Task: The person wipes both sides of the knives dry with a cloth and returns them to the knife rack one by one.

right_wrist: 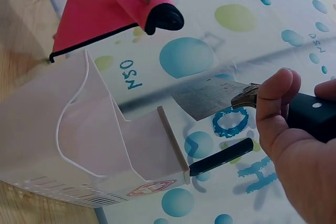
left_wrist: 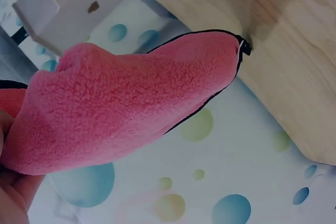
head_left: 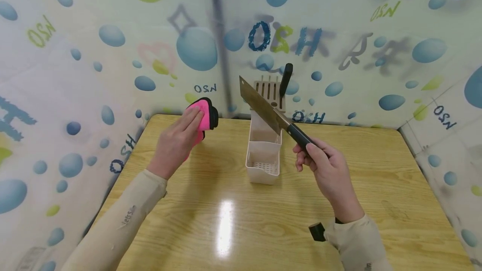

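My left hand (head_left: 175,143) grips a folded pink cloth (left_wrist: 131,98) with black edging, held up over the left back part of the table. In my right hand (head_left: 331,170) is a cleaver (head_left: 260,103), gripped by its black handle, its broad blade pointing up and to the left. The blade overlaps the white knife holder (head_left: 262,176) in the head view. A second knife (head_left: 286,79) stands in the holder's slotted back part, only its black handle showing. Apart from the blade, the cloth bunches near my left fingers in the right wrist view.
The holder stands at the back middle of the wooden table (head_left: 233,229), with two open compartments in front of its slotted top. A patterned backdrop (head_left: 339,3) closes off the back and sides. A small black block (head_left: 317,232) sits by my right cuff.
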Demonstrator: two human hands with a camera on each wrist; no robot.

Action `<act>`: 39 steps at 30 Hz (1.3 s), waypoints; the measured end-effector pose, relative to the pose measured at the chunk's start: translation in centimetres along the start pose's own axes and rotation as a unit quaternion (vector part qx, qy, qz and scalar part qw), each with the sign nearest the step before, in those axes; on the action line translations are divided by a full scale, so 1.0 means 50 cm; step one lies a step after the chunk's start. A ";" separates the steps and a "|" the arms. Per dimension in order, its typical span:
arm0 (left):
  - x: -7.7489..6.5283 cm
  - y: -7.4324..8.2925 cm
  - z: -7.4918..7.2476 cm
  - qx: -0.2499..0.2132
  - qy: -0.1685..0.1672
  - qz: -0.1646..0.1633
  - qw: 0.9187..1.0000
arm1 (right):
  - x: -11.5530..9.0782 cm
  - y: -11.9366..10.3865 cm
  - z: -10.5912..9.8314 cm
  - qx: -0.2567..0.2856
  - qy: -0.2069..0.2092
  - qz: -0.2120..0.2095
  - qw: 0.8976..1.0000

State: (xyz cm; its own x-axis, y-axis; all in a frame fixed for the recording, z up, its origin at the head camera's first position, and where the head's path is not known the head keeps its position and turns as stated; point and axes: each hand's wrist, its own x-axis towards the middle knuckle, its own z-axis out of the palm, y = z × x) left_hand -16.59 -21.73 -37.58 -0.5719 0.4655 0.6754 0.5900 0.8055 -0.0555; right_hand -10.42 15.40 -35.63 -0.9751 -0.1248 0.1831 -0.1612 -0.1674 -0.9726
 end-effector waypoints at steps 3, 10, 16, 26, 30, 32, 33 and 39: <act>-0.008 -0.009 0.006 0.000 -0.016 0.002 1.000 | 0.002 0.000 -0.003 -0.007 0.000 0.002 1.000; -0.025 -0.015 0.038 0.001 -0.037 0.010 0.999 | 0.004 -0.004 -0.010 -0.019 -0.009 0.001 1.000; -0.043 -0.008 0.066 0.017 -0.075 0.010 0.997 | 0.007 -0.009 -0.012 -0.028 -0.009 0.005 1.000; -0.054 0.027 0.100 0.006 -0.122 0.003 0.993 | 0.018 -0.024 -0.016 -0.054 -0.003 0.005 0.999; -0.055 0.045 0.115 0.000 -0.137 -0.002 0.991 | 0.024 -0.029 -0.018 -0.062 -0.005 0.004 0.998; -0.054 0.053 0.123 0.003 -0.147 -0.007 0.989 | 0.027 -0.031 -0.019 -0.067 -0.006 0.003 0.998; -0.054 0.056 0.127 0.008 -0.151 -0.010 0.988 | 0.028 -0.032 -0.020 -0.068 -0.005 0.001 0.998; -0.056 0.074 0.150 -0.004 -0.168 -0.042 0.985 | 0.038 -0.041 -0.021 -0.082 -0.003 -0.009 0.997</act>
State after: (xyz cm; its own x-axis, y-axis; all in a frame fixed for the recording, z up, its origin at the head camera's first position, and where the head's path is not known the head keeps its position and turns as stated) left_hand -17.08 -17.27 -45.20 -0.7747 0.4927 0.3963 0.5353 0.8446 -0.0035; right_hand -12.12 16.55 -33.43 -0.9709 -0.1300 0.2011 -0.2017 -0.0083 -0.9794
